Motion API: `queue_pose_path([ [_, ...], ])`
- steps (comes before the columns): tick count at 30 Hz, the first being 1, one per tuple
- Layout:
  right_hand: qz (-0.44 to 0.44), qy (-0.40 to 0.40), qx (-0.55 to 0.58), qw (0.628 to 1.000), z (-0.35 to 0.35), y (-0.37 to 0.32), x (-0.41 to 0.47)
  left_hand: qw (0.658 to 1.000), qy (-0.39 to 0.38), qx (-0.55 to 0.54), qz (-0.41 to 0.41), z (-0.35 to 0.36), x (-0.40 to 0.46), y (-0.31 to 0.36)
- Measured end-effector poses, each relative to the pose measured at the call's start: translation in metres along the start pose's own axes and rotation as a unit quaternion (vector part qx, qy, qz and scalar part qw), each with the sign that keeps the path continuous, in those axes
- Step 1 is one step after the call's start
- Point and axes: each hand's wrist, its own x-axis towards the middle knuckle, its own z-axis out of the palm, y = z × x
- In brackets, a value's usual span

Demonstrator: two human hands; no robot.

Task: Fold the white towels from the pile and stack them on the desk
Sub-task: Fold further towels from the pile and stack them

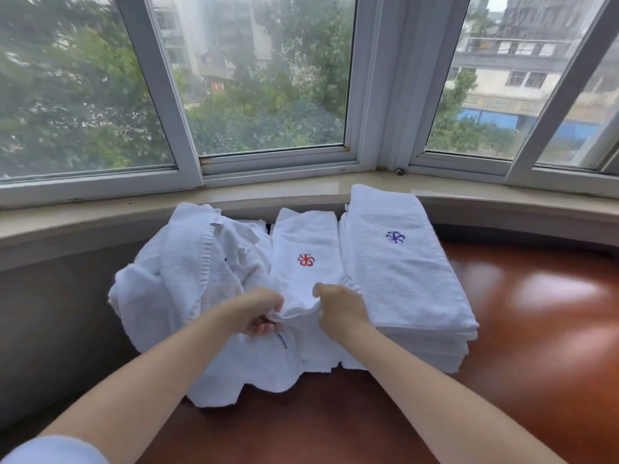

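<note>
A person's left hand (259,311) and right hand (338,306) are each pinching the near edge of a folded white towel with a red emblem (306,254), likely squaring it. It is lying between the rumpled pile (187,272) on the left and the finished stack (402,262) on the right, all resting on the reddish desk (536,329) below a window (268,78).

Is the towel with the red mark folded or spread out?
Folded: the towel with the red mark lies as a narrow strip; left hand and right hand grip its near edge.
</note>
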Motion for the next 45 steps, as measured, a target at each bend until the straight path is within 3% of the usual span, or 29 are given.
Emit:
queue_pose_path([
  [6, -0.001, -0.083, -0.041, 0.996, 0.007, -0.007, -0.016, 0.985, -0.022, 0.166, 0.046, 0.008, -0.007, -0.002],
  [9, 0.045, -0.166, 0.065, 0.983, 0.015, -0.011, -0.019, 0.967, 0.094, 0.192, 0.136, 0.006, 0.0, -0.001],
  [12, 0.043, -0.118, 0.046, 0.991, 0.021, -0.014, -0.022, 0.88, 0.275, 0.291, 0.254, -0.001, 0.014, 0.005],
  [14, 0.038, -0.119, 0.007, 0.992, 0.025, -0.012, -0.02, 0.816, 0.291, 0.403, 0.294, -0.004, 0.025, 0.008],
  [16, 0.043, -0.207, -0.012, 0.977, 0.027, -0.011, -0.018, 0.747, 0.275, 0.533, 0.287, -0.008, 0.034, 0.008],
  [18, 0.055, -0.26, 0.001, 0.964, 0.029, -0.013, -0.015, 0.724, 0.242, 0.598, 0.246, -0.011, 0.04, 0.002],
  [22, 0.063, -0.281, -0.006, 0.958, 0.032, -0.014, -0.005, 0.697, 0.191, 0.662, 0.198, -0.008, 0.048, -0.007],
  [26, 0.046, -0.285, -0.05, 0.956, 0.038, -0.013, -0.002, 0.691, 0.169, 0.684, 0.161, -0.003, 0.052, -0.002],
  [31, -0.012, -0.279, -0.134, 0.951, 0.045, -0.016, 0.007, 0.685, 0.219, 0.667, 0.195, -0.007, 0.054, 0.001],
  [34, -0.023, -0.287, -0.065, 0.955, 0.047, -0.009, 0.015, 0.684, 0.246, 0.655, 0.206, -0.002, 0.059, 0.001],
  [37, 0.1, -0.219, 0.149, 0.959, 0.046, -0.001, 0.028, 0.677, 0.255, 0.657, 0.21, -0.002, 0.065, 0.007],
  [39, 0.132, -0.161, 0.118, 0.971, 0.056, 0.001, 0.031, 0.668, 0.26, 0.663, 0.216, -0.004, 0.067, 0.018],
  [40, 0.125, -0.173, 0.081, 0.974, 0.065, 0.001, 0.028, 0.668, 0.262, 0.662, 0.216, -0.005, 0.068, 0.024],
  [43, 0.105, -0.223, 0.042, 0.968, 0.09, 0.002, 0.021, 0.728, 0.249, 0.604, 0.207, -0.009, 0.078, 0.039],
  [45, 0.1, -0.191, 0.062, 0.974, 0.095, 0.005, 0.024, 0.77, 0.253, 0.548, 0.207, -0.016, 0.087, 0.051],
])
